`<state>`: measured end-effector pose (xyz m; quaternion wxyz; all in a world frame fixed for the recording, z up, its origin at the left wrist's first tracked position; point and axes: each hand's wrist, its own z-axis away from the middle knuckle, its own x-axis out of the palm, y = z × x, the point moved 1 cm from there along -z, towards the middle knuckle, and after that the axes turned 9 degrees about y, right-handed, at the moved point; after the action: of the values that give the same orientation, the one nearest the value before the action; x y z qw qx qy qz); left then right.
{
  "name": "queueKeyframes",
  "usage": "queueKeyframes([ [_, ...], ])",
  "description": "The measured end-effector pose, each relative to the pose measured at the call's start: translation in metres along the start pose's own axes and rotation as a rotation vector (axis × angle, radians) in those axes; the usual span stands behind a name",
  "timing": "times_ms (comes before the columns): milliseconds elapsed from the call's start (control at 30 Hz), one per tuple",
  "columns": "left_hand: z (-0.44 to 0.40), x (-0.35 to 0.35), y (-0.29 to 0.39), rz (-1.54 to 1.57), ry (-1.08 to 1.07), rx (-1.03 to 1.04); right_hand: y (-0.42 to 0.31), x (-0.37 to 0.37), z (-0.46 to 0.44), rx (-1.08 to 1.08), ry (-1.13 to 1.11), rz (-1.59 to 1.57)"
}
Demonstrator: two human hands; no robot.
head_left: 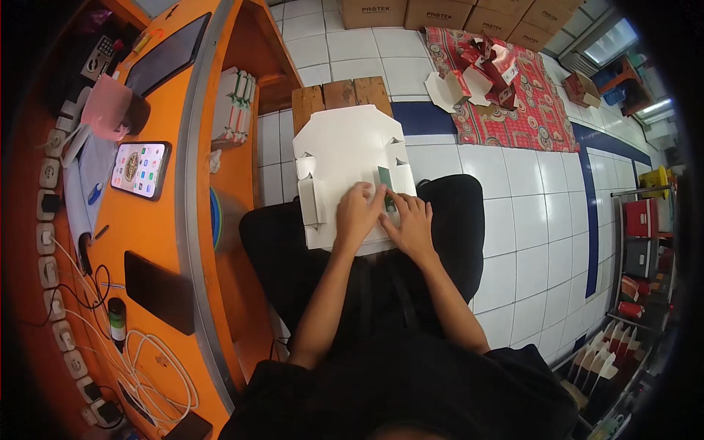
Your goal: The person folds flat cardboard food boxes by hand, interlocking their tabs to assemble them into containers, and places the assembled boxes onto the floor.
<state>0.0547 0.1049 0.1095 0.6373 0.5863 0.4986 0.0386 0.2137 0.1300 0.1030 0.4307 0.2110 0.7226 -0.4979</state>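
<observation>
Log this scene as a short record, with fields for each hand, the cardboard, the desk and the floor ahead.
Left hand: at the white cardboard, fingers bent, grip unclear
Right hand: close beside the left, fingers near a small green piece
Cardboard: partly folded, side flaps raised, far end over a wooden stool
Desk: orange desk, phone with lit screen
Floor: patterned mat with red and white cartons; brown boxes beyond
</observation>
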Motion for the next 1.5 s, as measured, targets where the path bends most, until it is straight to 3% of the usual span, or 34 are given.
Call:
queueKeyframes([
  [67,-0.008,0.027,-0.010,0.153,-0.411,-0.301,-0.001,-0.004,0.002,-0.017,0.014,0.009],
  [100,-0.009,0.041,-0.023,0.161,-0.411,-0.293,0.000,-0.007,0.005,-0.026,0.021,0.018],
  [167,-0.011,0.059,-0.051,0.489,-0.405,-0.487,0.000,-0.016,0.008,-0.043,0.162,0.033],
  [233,-0.015,0.031,-0.020,0.564,-0.401,-0.572,0.011,-0.018,0.015,0.261,0.307,-0.220],
  [300,-0.016,0.025,-0.016,0.815,-0.375,-0.654,0.017,-0.012,0.017,0.242,0.363,-0.140],
  [367,-0.015,0.024,-0.013,0.837,-0.405,-0.659,0.022,-0.005,0.017,0.507,0.213,-0.588],
  [400,-0.015,0.022,-0.009,0.846,-0.405,-0.627,0.012,-0.008,0.014,0.425,0.308,-0.646],
  [433,-0.015,0.022,-0.008,0.857,-0.403,-0.593,0.004,-0.014,0.011,0.425,0.310,-0.647],
  [500,-0.013,0.021,-0.009,0.816,-0.452,-0.517,-0.009,-0.024,0.006,0.203,0.297,-0.477],
  [667,-0.001,0.025,-0.006,0.812,-0.451,-0.382,-0.004,-0.011,0.002,0.140,0.279,-0.449],
  [767,0.008,0.032,-0.011,0.600,-0.575,-0.317,-0.011,-0.013,-0.002,0.217,0.247,-0.532],
  [833,0.016,0.019,0.012,0.451,-0.578,-0.286,-0.011,-0.011,-0.010,0.566,0.121,-0.632],
  [900,0.019,0.025,-0.004,0.490,-0.577,-0.276,-0.004,0.000,-0.014,0.465,0.202,-0.531],
  [967,0.012,0.007,-0.006,0.448,-0.449,-0.154,0.010,0.012,-0.017,0.363,0.275,-0.429],
  [1033,-0.007,-0.040,0.017,0.282,-0.225,-0.080,0.028,0.018,-0.019,0.344,0.165,-0.430],
  [1100,-0.026,-0.080,0.017,0.128,0.030,-0.088,0.025,0.005,-0.021,0.337,0.159,-0.404],
  [1200,-0.044,-0.108,-0.028,0.021,0.170,-0.143,0.018,-0.012,-0.020,0.392,0.174,-0.471],
  [1267,-0.048,-0.106,-0.055,0.315,-0.309,-0.506,0.011,-0.019,-0.018,0.324,0.218,-0.454],
  [1300,-0.048,-0.107,-0.051,0.314,-0.307,-0.502,0.008,-0.022,-0.018,0.259,0.261,-0.434],
  [1400,-0.038,-0.104,-0.019,0.755,-0.497,-0.590,0.003,-0.026,-0.017,0.195,0.233,-0.447],
  [1500,-0.041,-0.103,-0.015,0.685,-0.500,-0.544,-0.004,-0.032,-0.017,0.166,0.236,-0.400],
])
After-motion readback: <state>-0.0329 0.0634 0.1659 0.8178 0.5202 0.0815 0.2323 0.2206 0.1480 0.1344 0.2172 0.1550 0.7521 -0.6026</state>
